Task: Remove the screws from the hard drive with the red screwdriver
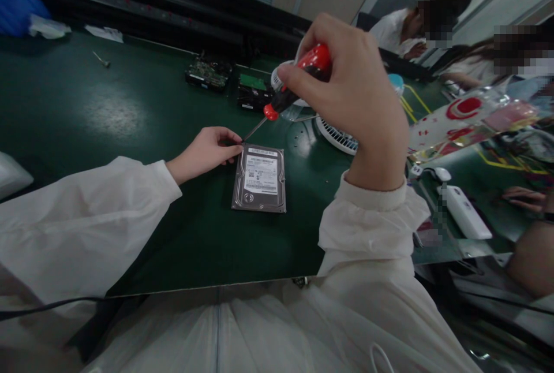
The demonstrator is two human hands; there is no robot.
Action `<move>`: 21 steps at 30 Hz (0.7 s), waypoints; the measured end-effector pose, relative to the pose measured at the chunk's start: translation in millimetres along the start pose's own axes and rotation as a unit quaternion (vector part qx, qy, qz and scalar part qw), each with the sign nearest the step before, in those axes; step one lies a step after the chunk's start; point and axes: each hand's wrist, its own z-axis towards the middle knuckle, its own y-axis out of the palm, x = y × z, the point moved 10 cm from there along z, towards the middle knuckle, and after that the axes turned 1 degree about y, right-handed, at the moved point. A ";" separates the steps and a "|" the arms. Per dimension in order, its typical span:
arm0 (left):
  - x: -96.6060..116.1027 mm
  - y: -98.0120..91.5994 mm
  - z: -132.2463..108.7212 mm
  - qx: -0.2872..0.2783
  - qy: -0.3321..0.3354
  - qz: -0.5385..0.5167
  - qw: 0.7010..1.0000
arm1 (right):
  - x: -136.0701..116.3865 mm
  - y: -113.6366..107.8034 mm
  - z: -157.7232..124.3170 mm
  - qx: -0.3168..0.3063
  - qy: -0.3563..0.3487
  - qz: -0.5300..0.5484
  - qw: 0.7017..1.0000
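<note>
A silver hard drive (259, 179) with a white label lies face up on the green table. My left hand (212, 152) is closed at its upper left corner, with the fingertips against the edge. A red and black screwdriver (285, 96) is gripped in my right hand (346, 78), raised over the drive's far side. Its thin shaft slants down to the left, and the tip meets that same corner beside my left fingertips. Whether the tip sits in a screw is too small to see.
Two more drives, one with a bare circuit board (210, 71) and one with a green board (254, 90), lie toward the back. A white round fan (337, 136) is behind my right hand. A drink bottle (467, 116) and a white power bank-like block (465, 211) are rightward, near co-workers.
</note>
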 end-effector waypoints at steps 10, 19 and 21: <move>-3.0 -1.2 0.8 0.001 -0.001 0.007 1.000 | -1.2 0.3 2.1 0.004 -0.003 0.012 1.000; 0.1 0.9 0.5 0.003 0.001 -0.007 1.000 | -4.9 0.8 -0.8 -0.003 -0.006 0.014 1.000; 0.0 0.1 0.5 0.007 0.000 -0.005 1.000 | -3.8 -1.3 -0.5 0.009 -0.004 0.014 1.000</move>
